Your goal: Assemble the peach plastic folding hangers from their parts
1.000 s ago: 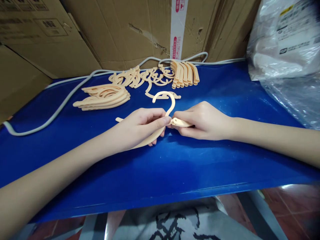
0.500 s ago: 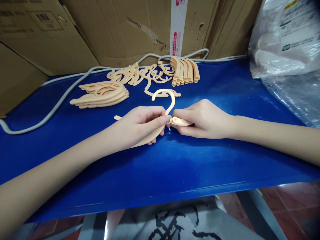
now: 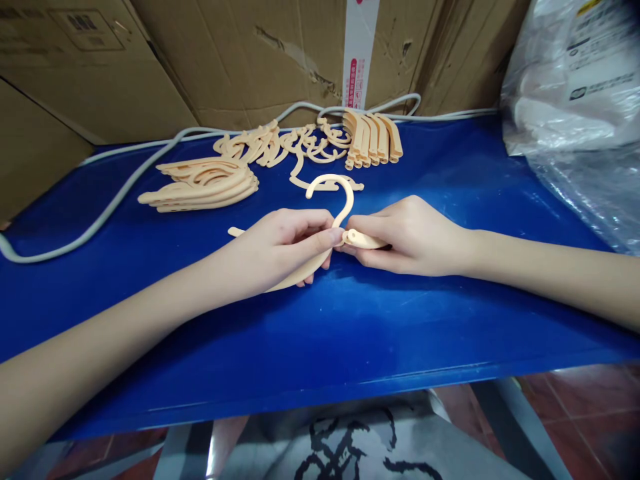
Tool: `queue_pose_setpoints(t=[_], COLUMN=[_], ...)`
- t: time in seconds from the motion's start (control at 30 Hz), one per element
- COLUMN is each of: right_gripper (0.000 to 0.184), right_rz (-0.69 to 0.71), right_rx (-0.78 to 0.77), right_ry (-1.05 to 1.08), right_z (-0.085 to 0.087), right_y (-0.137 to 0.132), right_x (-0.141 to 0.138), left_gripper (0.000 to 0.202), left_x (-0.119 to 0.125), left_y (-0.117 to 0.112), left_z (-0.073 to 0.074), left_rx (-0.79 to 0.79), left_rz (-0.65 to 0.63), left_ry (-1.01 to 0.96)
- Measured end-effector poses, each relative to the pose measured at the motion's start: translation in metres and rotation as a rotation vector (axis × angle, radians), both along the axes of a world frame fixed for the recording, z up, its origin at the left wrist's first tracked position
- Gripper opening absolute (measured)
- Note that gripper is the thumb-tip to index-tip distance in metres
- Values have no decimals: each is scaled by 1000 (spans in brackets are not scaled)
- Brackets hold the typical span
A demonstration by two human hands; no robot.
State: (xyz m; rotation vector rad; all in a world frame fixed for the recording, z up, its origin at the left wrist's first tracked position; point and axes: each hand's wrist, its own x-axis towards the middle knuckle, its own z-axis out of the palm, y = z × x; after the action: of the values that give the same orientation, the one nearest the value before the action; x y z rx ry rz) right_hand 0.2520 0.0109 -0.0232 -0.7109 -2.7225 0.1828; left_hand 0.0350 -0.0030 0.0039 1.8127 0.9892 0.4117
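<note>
**Left hand [image 3: 285, 247] and right hand [image 3: 417, 237] close together at a hooked hanger piece [image 3: 351, 197]**

The left hand pinches the cream hooked piece between thumb and fingers just below its hook, which stands up and curves leftward. A curved length shows under the palm; a rounded end pokes out past the knuckles — whether they join is hidden.

The right hand's fingers curl around a holed piece [image 3: 367, 241], its tip just beside the left thumb. Whether the two pieces touch cannot be told.

Both are in front of the person, above the blue table [image 3: 400, 327]. Farther back lie a stack of curved pieces [image 3: 205, 193], a heap of small hooks [image 3: 323, 159] and a row of arms [image 3: 371, 141] — with a pale cable [image 3: 113, 200] running behind.
</note>
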Motion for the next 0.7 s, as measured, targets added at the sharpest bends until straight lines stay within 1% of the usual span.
queue_pose_setpoints(t=[0.23,0.5,0.7], right_gripper=[20,17,17], right_rz=[4,-6,-1], right_rx=[23,5,-27], right_ry=[-8,-26,3], right_z=[0,0,1], right_y=[0,0,0], right_x=[0,-1,-1], left_gripper=[30,30,29], left_x=[1,1,1], left_y=[0,0,1], left_z=[0,-1,-1], left_rx=[18,20,5], left_rz=[-5,1,-3], left_ry=[3,11,-14])
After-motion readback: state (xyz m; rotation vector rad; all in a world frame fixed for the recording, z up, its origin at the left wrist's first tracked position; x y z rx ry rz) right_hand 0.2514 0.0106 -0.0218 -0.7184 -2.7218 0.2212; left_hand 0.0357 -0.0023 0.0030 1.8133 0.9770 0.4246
